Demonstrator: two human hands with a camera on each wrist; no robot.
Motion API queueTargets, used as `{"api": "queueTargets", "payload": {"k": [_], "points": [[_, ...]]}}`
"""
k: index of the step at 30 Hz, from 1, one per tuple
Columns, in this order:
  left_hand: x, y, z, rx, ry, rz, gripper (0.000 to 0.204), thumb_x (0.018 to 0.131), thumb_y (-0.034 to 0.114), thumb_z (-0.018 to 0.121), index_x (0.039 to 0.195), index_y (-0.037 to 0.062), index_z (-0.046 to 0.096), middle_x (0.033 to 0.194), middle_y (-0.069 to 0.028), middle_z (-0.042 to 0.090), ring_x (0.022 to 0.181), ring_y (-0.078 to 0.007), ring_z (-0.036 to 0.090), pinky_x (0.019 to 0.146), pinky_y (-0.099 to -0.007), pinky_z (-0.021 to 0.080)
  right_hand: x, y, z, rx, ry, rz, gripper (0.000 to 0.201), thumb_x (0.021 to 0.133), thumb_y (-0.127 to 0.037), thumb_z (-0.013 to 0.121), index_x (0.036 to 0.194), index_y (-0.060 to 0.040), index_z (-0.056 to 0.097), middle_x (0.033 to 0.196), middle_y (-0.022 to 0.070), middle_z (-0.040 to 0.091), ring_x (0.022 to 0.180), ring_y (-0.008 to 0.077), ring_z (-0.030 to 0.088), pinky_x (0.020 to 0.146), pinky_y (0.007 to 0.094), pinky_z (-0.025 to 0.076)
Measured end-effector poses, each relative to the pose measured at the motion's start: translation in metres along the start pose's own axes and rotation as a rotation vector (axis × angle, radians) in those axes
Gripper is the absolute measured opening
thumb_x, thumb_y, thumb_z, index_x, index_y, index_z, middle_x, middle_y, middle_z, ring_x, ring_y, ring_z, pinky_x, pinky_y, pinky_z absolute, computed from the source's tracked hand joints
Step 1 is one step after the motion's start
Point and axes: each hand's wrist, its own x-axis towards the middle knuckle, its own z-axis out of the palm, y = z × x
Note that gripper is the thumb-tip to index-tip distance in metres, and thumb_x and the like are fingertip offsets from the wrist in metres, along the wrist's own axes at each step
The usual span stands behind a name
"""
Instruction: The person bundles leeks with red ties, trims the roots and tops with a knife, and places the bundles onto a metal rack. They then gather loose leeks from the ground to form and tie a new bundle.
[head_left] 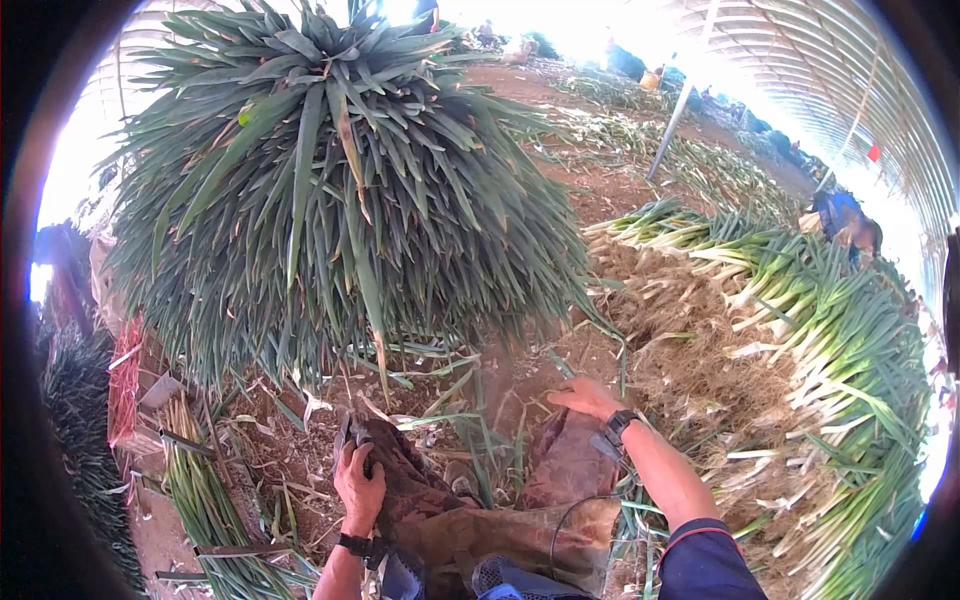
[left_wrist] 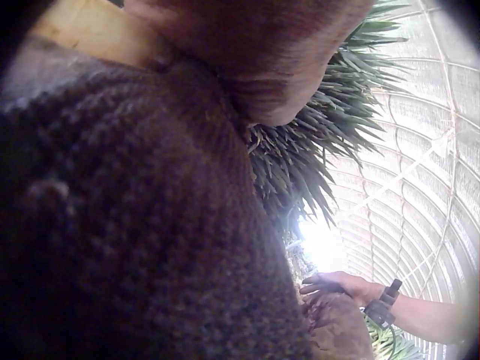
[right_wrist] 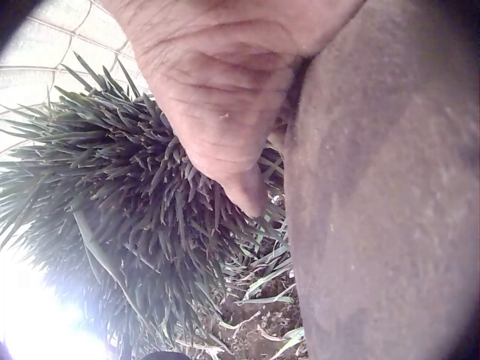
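Knees in muddy trousers fill the foreground — the left hand (head_left: 358, 482) curls its fingers over the left knee (head_left: 400, 475), gripping the cloth, while the right hand (head_left: 585, 397) rests flat, fingers straight and together, on the right knee (head_left: 565, 465). Ahead towers a heaped bundle of green onions (head_left: 330, 180); more onions (head_left: 830, 330) lie in a row at right.

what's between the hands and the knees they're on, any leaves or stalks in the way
Nothing visible. The left hand grips the muddy trouser cloth on the left knee directly, and the right hand rests flat on the right knee. Loose green leaves lie on the soil ahead, beyond both knees.
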Motion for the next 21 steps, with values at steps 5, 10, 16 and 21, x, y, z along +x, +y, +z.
{"api": "queueTargets", "payload": {"k": [5,10,16,21], "points": [[0.0000,-0.0001,-0.0002,0.008,-0.007,0.000,0.038,0.072,0.006,0.070,0.110,0.0092,0.067,0.121,-0.0197,0.060,0.109,-0.0400,0.059,0.094,-0.0450,0.048,0.0052,0.0078,0.0047,0.014,0.003,-0.006,0.061,0.086,-0.056,0.061,0.113,-0.0020,0.070,0.101,0.0233,0.070,0.096,0.0380,0.067,0.083,0.0430,0.050],[0.0001,-0.0017,0.0014,0.028,-0.021,0.000,0.040,0.072,0.006,0.071,0.111,0.0097,0.067,0.123,-0.0204,0.060,0.111,-0.0411,0.058,0.095,-0.0459,0.048,0.0025,0.0061,0.0025,0.039,0.001,-0.006,0.061,0.086,-0.057,0.061,0.112,-0.0023,0.070,0.101,0.0231,0.070,0.096,0.0382,0.067,0.083,0.0429,0.050],[0.0017,0.0029,0.0007,0.035,-0.026,0.001,0.040,0.072,0.007,0.071,0.112,0.0099,0.067,0.123,-0.0202,0.060,0.112,-0.0411,0.058,0.094,-0.0466,0.048,0.0030,0.0092,0.0024,0.042,-0.006,0.013,0.062,0.086,-0.057,0.061,0.113,-0.0024,0.069,0.105,0.0227,0.070,0.100,0.0382,0.066,0.085,0.0428,0.049],[0.0013,0.0021,0.0019,0.025,-0.020,0.010,0.039,0.073,0.007,0.071,0.112,0.0101,0.067,0.123,-0.0196,0.060,0.111,-0.0408,0.058,0.094,-0.0463,0.049,-0.0029,0.0038,-0.0034,0.013,-0.017,0.061,0.062,0.084,-0.056,0.062,0.116,-0.0034,0.069,0.111,0.0226,0.069,0.104,0.0384,0.065,0.089,0.0427,0.048]]}}
